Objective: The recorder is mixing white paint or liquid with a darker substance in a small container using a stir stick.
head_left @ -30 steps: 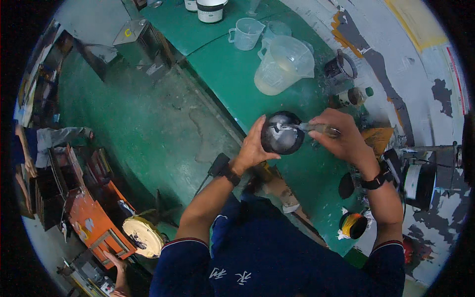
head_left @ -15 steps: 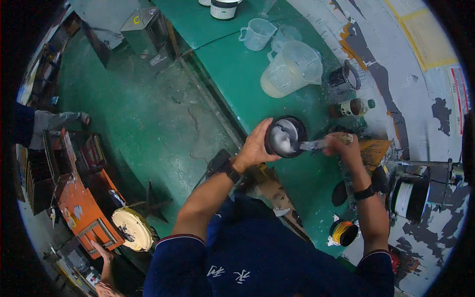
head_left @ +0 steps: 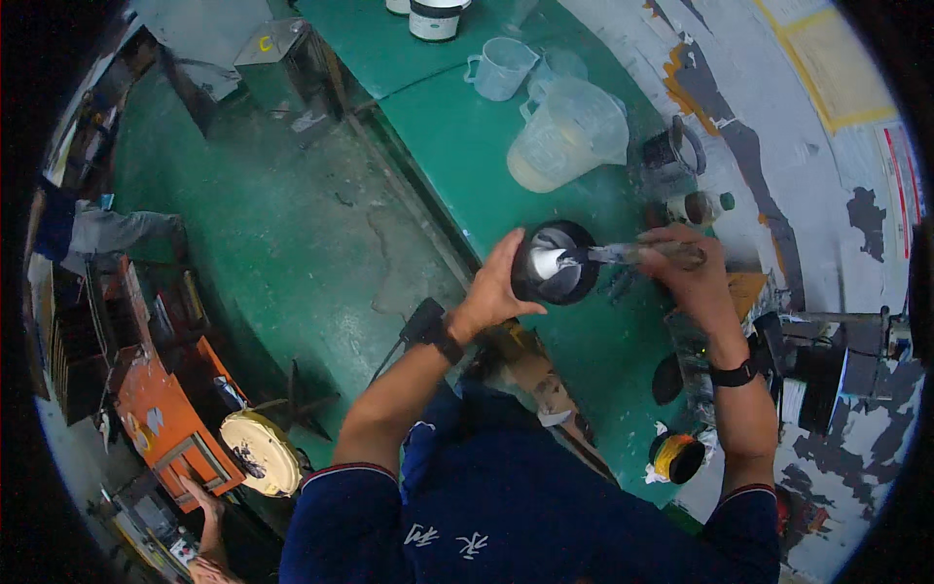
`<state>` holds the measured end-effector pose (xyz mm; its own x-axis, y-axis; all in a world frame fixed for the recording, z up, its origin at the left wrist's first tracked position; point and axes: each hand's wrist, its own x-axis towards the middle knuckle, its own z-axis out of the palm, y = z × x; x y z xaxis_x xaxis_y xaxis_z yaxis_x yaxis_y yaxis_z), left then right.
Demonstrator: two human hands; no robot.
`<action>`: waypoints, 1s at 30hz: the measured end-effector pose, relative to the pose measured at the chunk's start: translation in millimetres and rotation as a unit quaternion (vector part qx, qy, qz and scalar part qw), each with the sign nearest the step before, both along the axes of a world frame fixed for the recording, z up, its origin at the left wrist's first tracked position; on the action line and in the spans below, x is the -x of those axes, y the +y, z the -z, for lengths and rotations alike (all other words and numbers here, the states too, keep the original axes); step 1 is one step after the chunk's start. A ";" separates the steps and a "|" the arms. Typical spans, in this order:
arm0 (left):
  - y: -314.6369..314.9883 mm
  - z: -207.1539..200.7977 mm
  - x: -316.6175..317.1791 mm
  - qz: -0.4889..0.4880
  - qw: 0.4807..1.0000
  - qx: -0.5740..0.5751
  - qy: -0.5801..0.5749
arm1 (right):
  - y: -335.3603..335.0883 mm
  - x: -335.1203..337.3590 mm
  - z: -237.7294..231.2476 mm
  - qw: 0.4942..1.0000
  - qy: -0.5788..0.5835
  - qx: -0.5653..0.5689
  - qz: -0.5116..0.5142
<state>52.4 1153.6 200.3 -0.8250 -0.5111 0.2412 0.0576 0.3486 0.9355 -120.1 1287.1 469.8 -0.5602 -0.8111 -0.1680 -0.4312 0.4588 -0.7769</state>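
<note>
My left hand (head_left: 494, 284) is closed round the left side of a round black tub (head_left: 588, 275), held over the green bench. White paste (head_left: 547, 261) lies inside, with grey smears on the wall around it. My right hand (head_left: 693, 273) grips the handle of a stained grey spatula (head_left: 613, 255). The spatula points left, and its dark end reaches over the rim and touches the paste. Just beyond the tub stands a large translucent measuring jug (head_left: 574, 136) with pale liquid in the bottom.
A smaller measuring jug (head_left: 503, 68), a dark jug (head_left: 671, 156) and a bottle with a green cap (head_left: 702, 207) stand on the green bench (head_left: 418, 127). A dark roll with a yellow band (head_left: 675, 457) lies near my right forearm. Another person's hand (head_left: 202, 496) is at lower left.
The tub has shifted slightly left and away from me and tipped. My right hand has moved up, and the spatula's end now sits deeper over the paste.
</note>
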 end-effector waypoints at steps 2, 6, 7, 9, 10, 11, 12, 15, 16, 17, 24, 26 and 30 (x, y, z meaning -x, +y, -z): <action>3.8 -0.3 2.0 -0.010 1.000 0.002 0.003 | -10.2 1.9 2.1 0.989 0.098 0.026 -0.111; 7.7 -3.1 5.5 -0.014 1.000 -0.006 -0.002 | -18.6 7.6 10.9 0.964 0.157 0.007 -0.215; 7.8 -3.1 5.8 -0.015 1.000 -0.004 -0.002 | -18.2 9.5 14.4 0.963 0.170 -0.007 -0.208; 8.0 -1.5 6.3 -0.017 1.000 0.000 -0.004 | -13.0 13.3 22.4 0.961 0.196 -0.037 -0.193; 8.0 0.1 6.7 -0.019 1.000 0.001 -0.001 | -9.8 16.6 25.4 0.975 0.153 -0.053 -0.149; 8.0 1.8 7.3 -0.021 1.000 0.001 0.001 | -5.9 20.8 28.0 0.986 0.110 -0.069 -0.105; 7.8 2.2 7.9 -0.023 1.000 0.001 0.004 | -1.4 25.0 31.1 0.992 0.066 -0.085 -0.060; 7.2 3.1 9.9 -0.019 1.000 -0.003 0.011 | 15.2 35.4 43.0 0.997 -0.063 -0.041 0.006; 6.9 4.3 10.5 -0.018 1.000 -0.002 0.017 | 22.0 37.8 48.4 0.995 -0.094 -0.037 0.022; 6.5 5.4 11.4 -0.016 1.000 -0.001 0.024 | 29.6 39.7 54.2 0.991 -0.125 -0.033 0.038; 2.5 4.7 9.7 0.009 0.999 -0.021 0.023 | 38.7 11.1 63.3 0.978 -0.187 0.028 0.089; 1.3 7.5 10.2 0.012 0.999 -0.026 0.028 | 31.2 9.2 34.3 0.985 -0.147 0.020 0.088; 0.6 6.5 9.2 0.011 1.000 -0.022 0.012 | 14.3 1.3 -13.7 1.000 -0.017 0.014 0.005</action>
